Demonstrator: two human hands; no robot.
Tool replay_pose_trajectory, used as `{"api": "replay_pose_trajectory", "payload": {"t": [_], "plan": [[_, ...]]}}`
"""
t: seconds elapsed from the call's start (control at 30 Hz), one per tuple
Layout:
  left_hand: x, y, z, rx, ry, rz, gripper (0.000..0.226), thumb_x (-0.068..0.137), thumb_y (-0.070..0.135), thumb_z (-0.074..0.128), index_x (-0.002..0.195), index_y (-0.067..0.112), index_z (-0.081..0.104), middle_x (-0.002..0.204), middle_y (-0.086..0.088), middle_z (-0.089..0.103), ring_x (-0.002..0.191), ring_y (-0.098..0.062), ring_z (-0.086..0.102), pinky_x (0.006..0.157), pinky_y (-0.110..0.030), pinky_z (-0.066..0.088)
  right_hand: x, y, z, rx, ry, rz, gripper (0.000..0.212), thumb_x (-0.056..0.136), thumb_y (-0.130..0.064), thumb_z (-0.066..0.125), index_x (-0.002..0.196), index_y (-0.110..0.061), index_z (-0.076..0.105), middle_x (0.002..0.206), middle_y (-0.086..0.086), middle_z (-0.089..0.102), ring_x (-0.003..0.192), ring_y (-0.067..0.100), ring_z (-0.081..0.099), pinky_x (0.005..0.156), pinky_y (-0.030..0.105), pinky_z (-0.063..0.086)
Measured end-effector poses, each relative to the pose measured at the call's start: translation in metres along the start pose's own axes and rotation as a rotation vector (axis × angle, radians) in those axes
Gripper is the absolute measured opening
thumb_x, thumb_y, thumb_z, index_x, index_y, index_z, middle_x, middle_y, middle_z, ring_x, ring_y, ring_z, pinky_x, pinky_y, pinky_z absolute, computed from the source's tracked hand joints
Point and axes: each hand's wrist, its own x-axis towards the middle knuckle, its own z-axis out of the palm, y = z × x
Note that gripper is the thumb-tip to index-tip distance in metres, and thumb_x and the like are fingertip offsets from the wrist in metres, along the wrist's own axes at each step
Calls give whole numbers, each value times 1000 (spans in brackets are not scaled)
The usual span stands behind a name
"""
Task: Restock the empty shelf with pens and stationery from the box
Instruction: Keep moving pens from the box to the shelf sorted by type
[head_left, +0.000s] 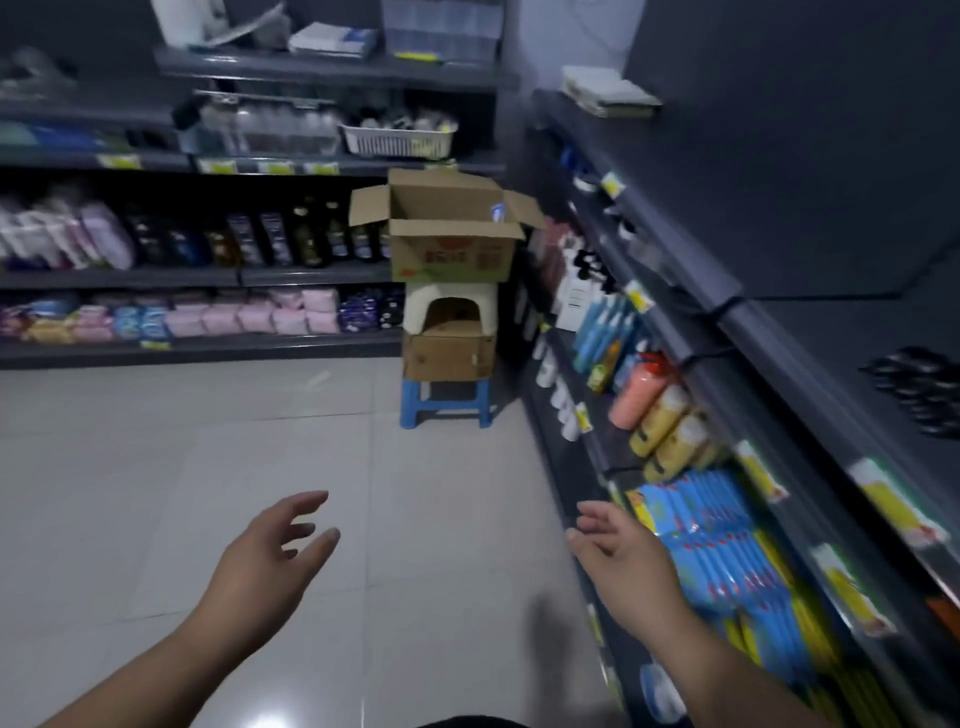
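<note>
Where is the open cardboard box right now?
Head view, centre: the open cardboard box sits atop a cream stool in the far corner, between the back shelves and right shelves.

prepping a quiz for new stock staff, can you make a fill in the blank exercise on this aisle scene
The top cardboard box has its flaps ____.
It rests on a stool whose colour is ____.
The bottom stool under the stack is coloured ____.
The left hand and right hand hold ____.
Missing words: open; white; blue; nothing
</note>
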Motion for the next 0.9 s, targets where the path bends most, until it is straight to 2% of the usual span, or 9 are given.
{"api": "replay_pose_trajectory", "payload": {"t": [0.2,0.3,0.43,0.53,0.73,0.9], "plan": [[85,7,-2,37,23,-42,37,88,29,64,123,35,56,120,15,58,102,-3,57,79,-23,44,94,-41,36,-17,-121,-50,30,86,-20,69,114,-24,58,105,-12,61,94,2,61,73,6,42],[141,21,16,57,34,-48,39,88,28,66,125,35,55,122,12,57,102,-3,56,82,-24,45,164,-47,39,-44,-173,-75,38,85,-22,71,120,-22,58,108,-12,59,102,7,60,84,17,44],[225,57,44,113,35,-41,47,87,29,67,131,29,52,131,9,52,108,-6,53,92,-24,43,272,-61,29,-184,-235,-144,49,84,-29,72,128,-22,54,117,-11,56,112,6,54,92,19,39],[289,97,60,140,38,-31,50,85,33,67,132,31,50,131,11,51,109,-4,51,91,-23,42,344,-82,18,-274,-277,-181,54,84,-36,70,133,-28,49,126,-11,53,116,6,50,96,21,38],[408,143,78,158,55,-1,50,85,33,68,132,32,50,132,8,51,110,-6,52,93,-24,43,469,-131,24,-360,-281,-256,57,84,-38,68,136,-31,46,128,-10,50,110,3,45,90,16,33],[517,146,80,194,8,25,53,85,36,67,135,33,46,134,10,48,109,-3,49,91,-20,40,557,-159,57,-391,-280,-252,58,84,-42,68,136,-32,45,131,-10,49,109,6,47,88,19,37]]}}
